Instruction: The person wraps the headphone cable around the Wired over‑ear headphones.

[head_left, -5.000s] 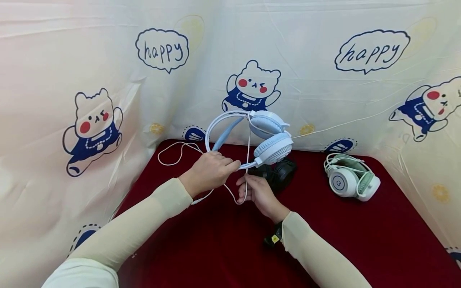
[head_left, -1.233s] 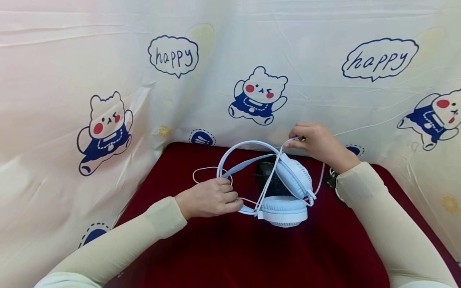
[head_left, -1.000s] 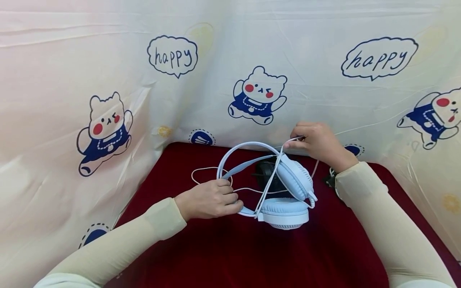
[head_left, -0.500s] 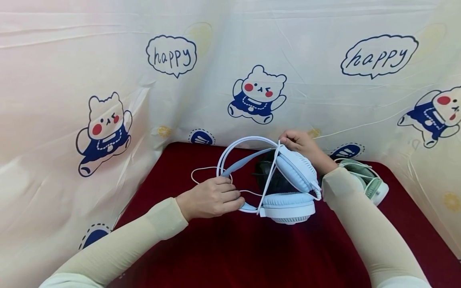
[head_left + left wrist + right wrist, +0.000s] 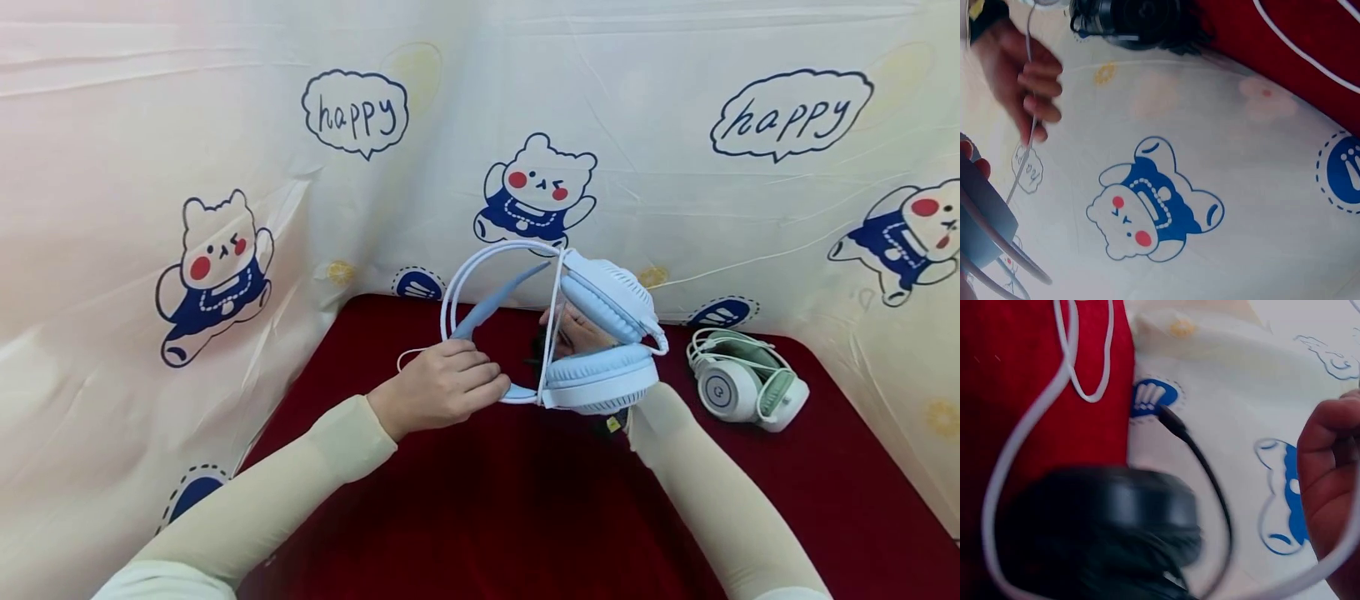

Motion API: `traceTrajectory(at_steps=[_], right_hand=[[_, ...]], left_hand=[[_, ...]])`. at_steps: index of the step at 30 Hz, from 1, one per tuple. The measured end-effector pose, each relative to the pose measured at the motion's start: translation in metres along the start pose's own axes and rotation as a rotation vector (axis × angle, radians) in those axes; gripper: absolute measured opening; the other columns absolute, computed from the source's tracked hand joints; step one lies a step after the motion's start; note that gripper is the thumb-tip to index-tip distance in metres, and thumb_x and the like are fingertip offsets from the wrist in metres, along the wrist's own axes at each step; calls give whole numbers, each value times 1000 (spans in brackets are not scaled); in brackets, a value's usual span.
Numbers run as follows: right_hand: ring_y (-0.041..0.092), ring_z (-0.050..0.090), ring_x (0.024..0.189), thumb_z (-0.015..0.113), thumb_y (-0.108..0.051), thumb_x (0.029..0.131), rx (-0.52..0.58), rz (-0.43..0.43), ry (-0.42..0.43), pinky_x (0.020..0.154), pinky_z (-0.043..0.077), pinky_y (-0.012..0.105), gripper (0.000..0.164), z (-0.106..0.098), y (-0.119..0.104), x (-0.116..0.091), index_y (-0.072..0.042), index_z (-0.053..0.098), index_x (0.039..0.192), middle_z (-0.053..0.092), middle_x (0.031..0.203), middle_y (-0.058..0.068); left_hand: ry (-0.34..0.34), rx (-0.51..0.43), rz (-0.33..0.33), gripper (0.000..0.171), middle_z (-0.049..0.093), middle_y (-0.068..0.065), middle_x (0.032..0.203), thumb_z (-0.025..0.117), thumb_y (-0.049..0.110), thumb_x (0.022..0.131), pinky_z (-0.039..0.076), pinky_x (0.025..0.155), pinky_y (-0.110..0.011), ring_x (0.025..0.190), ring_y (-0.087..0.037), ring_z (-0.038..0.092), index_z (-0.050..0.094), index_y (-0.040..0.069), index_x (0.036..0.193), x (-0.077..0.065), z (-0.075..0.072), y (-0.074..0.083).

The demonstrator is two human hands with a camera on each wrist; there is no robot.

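In the head view my left hand [image 5: 442, 387] grips the headband of white and light-blue headphones [image 5: 607, 383], holding them up over the table with both ear cups to the right. Their white cable [image 5: 552, 317] passes across the band ends beside the cups. My right hand [image 5: 585, 329] is behind the headphones, partly hidden by the cups. From the left wrist that right hand [image 5: 1029, 87] shows curled fingers with the cable [image 5: 1029, 40] running through them. The right wrist view has a loose loop of cable [image 5: 997, 487] hanging beside the curled right hand [image 5: 1329, 469].
White and green headphones [image 5: 723, 387] with a wound cable lie at the table's right. Black headphones [image 5: 1104, 519] with a black cord [image 5: 1213, 481] sit behind the lifted pair. A red cloth [image 5: 465, 517] covers the table; a printed curtain [image 5: 645, 183] stands behind and at the sides.
My left hand has raised the headphones slightly. The right hand has come from beyond the upper cup down and left, behind the headphones, and the white and green pair is fully in sight again.
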State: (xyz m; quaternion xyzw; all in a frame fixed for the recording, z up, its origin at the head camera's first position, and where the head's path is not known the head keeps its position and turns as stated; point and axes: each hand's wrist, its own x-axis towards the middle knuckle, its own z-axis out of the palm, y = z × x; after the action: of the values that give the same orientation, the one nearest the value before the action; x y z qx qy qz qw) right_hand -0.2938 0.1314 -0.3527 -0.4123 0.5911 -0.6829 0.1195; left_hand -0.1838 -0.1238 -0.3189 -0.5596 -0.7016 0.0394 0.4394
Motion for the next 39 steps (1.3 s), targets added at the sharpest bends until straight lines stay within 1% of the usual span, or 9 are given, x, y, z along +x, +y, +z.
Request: traceTrajectory(at_steps=[1,4,6,8,11,14,18,25,39], right_hand=[[6,43,53,43,-30,104,-99,44,116,49,37,20,35,13,-8,-7,0,60,98,50,64,-5],[9,46,60,44,-25,104,-141,-57,101,55,40,21,34,35,-23,-12,5,59,104,53,71,-2],[11,47,63,43,-20,105,-57,-76,53,58,43,23,27,40,-18,-17,3,57,110,53,76,2],[14,46,63,36,-14,106,12,-34,20,58,44,24,25,42,-10,-21,3,52,116,51,78,5],[14,48,59,29,-14,108,-1,88,57,56,46,25,28,37,17,-24,4,47,120,51,77,5],[15,50,54,35,-25,107,-7,184,143,53,48,28,35,44,30,-26,6,49,116,53,74,7],[20,54,52,41,-35,105,-29,209,193,51,51,35,41,56,34,-31,3,56,109,54,75,15],[19,59,53,34,-33,107,-25,212,149,52,52,35,53,72,32,-39,16,51,116,55,74,13],[20,59,54,34,-27,107,-25,210,45,53,53,33,48,92,26,-59,16,55,110,57,70,13]], left_hand=[[-9,2,-7,16,73,0,96,54,13,96,49,91,-31,88,-15,68,68,11,104,1,0,-2],[-46,-6,-34,16,73,0,97,63,14,92,48,92,-31,89,-15,68,68,10,106,4,0,-8],[-71,-10,-47,20,73,0,97,68,15,88,48,92,-31,89,-15,68,67,10,107,7,1,-12],[-92,-10,-64,21,73,0,96,69,14,87,49,91,-30,88,-15,68,68,10,108,8,4,-16],[-106,-8,-89,19,73,-1,93,67,12,88,50,87,-30,84,-15,69,68,10,107,8,9,-21],[-102,-11,-119,17,72,-1,89,63,9,89,52,83,-30,81,-15,68,69,10,105,6,15,-25],[-80,-11,-154,17,72,-1,86,62,5,88,53,76,-30,77,-15,68,68,9,102,2,22,-31],[-100,2,-185,17,70,-1,80,57,2,88,51,70,-31,71,-17,65,67,9,100,2,31,-40],[-160,16,-264,16,71,-3,83,61,5,90,47,65,-29,68,-20,62,66,10,104,-9,43,-59]])
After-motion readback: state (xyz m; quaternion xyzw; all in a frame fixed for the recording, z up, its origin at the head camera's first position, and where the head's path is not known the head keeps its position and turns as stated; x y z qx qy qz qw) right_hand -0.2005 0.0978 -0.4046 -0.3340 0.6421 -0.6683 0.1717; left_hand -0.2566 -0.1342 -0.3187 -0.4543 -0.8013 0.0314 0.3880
